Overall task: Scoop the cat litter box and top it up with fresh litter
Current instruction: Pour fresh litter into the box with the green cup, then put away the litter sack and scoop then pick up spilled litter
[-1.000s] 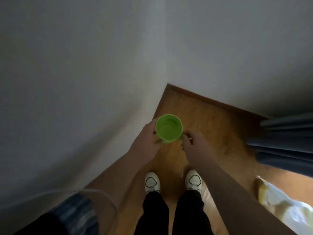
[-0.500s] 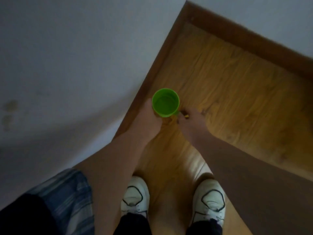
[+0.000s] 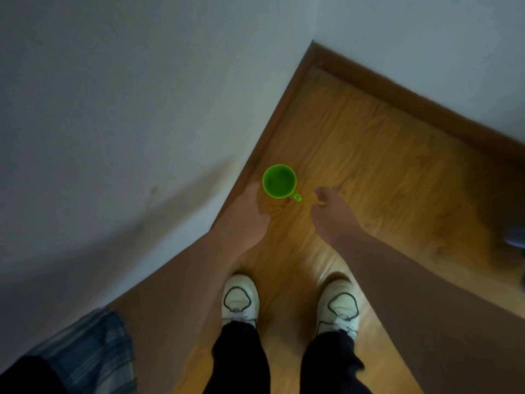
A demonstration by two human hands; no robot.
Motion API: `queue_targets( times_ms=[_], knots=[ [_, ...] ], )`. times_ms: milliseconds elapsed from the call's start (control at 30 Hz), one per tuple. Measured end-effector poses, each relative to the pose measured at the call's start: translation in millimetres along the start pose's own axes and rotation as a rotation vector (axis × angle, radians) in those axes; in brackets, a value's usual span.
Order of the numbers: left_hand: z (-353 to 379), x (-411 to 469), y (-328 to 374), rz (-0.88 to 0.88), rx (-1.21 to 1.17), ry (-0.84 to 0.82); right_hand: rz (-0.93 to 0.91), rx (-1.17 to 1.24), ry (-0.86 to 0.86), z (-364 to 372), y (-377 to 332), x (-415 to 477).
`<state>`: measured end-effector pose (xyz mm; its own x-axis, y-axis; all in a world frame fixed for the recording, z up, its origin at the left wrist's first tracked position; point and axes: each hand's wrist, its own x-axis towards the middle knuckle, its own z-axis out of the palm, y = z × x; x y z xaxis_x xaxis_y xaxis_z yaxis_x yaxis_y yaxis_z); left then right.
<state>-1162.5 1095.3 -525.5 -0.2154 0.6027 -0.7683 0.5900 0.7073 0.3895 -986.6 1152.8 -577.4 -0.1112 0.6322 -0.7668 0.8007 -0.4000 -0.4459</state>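
A small bright green cup (image 3: 279, 181) with a short handle stands upright on the wooden floor (image 3: 383, 155), close to the left wall's skirting. My left hand (image 3: 247, 214) hovers just left of and below the cup, fingers relaxed, holding nothing. My right hand (image 3: 331, 209) hangs to the right of the cup's handle, fingers loosely curled and holding nothing. Neither hand touches the cup. No litter box or litter bag is in view.
A white wall (image 3: 127, 109) runs along the left with a brown skirting board (image 3: 272, 126); a second wall closes the corner at the back. My white shoes (image 3: 240, 300) stand below the hands. A dark object (image 3: 515, 234) shows at the right edge.
Both hands held the green cup while lowering it toward the floor. Now the cup stands on the floor and both hands have let go and drawn back slightly.
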Motion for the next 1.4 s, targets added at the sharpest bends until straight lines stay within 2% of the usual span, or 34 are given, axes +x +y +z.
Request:
queue_targets(
  times_ms=[200, 300, 433, 567, 700, 800, 1033, 1400],
  knots=[
    [-91, -170, 93, 0.111, 0.411, 0.120, -0.122, -0.140, 0.054, -120, -63, -200],
    [-140, -264, 143, 0.232, 0.459, 0.200, -0.161, -0.243, 0.103, -184, -96, -316],
    [-186, -387, 204, 0.442, 0.526, 0.220, -0.123, -0.277, 0.279, -251, -118, -465],
    [-210, -487, 246, 0.647, 0.565, 0.226, -0.110, -0.297, 0.441, -281, -134, -586],
    [-210, -554, 268, 0.786, 0.653, 0.179, -0.090, -0.248, 0.589, -293, -140, -668],
    [-198, -580, 286, 0.857, 0.722, 0.139, -0.067, -0.168, 0.695, -297, -127, -701],
    [-132, -624, 347, 0.999, 0.856, 0.091, 0.078, -0.057, 0.764, -309, -42, -746],
    [93, -697, 447, 1.144, 1.030, -0.001, 0.293, 0.108, 0.788, -371, 188, -826]
  ],
)
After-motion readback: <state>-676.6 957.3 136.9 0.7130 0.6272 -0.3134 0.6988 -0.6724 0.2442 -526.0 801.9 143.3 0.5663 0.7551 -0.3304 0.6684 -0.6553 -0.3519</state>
